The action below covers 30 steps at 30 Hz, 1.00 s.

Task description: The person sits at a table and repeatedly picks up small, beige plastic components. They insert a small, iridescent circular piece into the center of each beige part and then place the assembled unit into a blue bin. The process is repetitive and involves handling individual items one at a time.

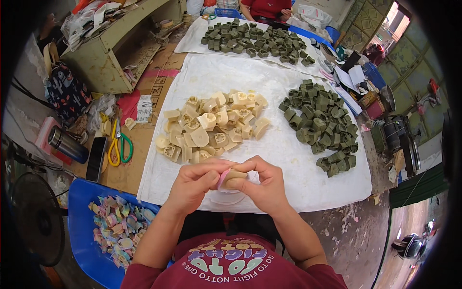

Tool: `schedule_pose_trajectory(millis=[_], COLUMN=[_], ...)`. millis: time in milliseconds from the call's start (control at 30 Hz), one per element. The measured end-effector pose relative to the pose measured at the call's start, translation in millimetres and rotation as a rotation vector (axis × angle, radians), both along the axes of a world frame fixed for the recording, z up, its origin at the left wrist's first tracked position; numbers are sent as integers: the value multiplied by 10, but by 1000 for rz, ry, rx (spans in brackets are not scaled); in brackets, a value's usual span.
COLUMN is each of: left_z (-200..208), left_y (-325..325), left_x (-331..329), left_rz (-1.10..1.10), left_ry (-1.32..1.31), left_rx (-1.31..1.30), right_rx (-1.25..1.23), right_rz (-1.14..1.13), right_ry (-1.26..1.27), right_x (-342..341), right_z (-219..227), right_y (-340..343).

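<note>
Close in front of my body, both hands are raised over the near edge of the white cloth (288, 192). My right hand (265, 185) grips a beige plastic piece (236, 177) that looks like a shoe heel, thumb on its face and fingers behind. Against its left side, my left hand (195, 185) pinches a thin pink piece of material (223, 178). Below the hands lie thin white rounded pieces (225, 197), partly covered. Just beyond, a pile of similar beige heels (211, 125) rests on the cloth.
Dark green heels (322, 125) are heaped at right, with more green heels (255, 41) farther back. A blue basket (79, 226) of multicoloured pieces stands lower left. Scissors (115, 144), a phone (96, 159) and a flask (67, 143) lie left. Another person (267, 8) is opposite.
</note>
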<state>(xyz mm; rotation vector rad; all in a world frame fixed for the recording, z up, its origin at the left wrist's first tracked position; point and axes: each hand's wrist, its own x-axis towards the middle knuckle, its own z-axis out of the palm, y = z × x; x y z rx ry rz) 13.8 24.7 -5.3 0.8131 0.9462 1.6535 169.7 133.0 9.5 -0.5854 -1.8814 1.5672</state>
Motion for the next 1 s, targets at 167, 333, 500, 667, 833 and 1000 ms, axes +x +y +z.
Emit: schedule_pose_trajectory(millis=[167, 333, 500, 667, 833, 1000], left_z=[67, 105, 11, 14, 37, 181], left_y=[29, 54, 25, -152, -269, -256], left_x=[-40, -73, 42, 223, 208, 313], left_rz=[83, 206, 335, 193, 454, 420], left_ry=[318, 786, 738, 278, 465, 827], left_rx=[78, 117, 106, 121, 314, 400], right_rx=[-39, 54, 310, 759, 484, -747], right_rz=[-25, 47, 71, 87, -82, 182], right_ry=[-56, -195, -248, -115, 62, 313], right_x=[-1, 11, -1, 32, 129, 211], right_z=[29, 13, 89, 196, 181, 60], right_y=[-28, 29, 67, 136, 15, -126])
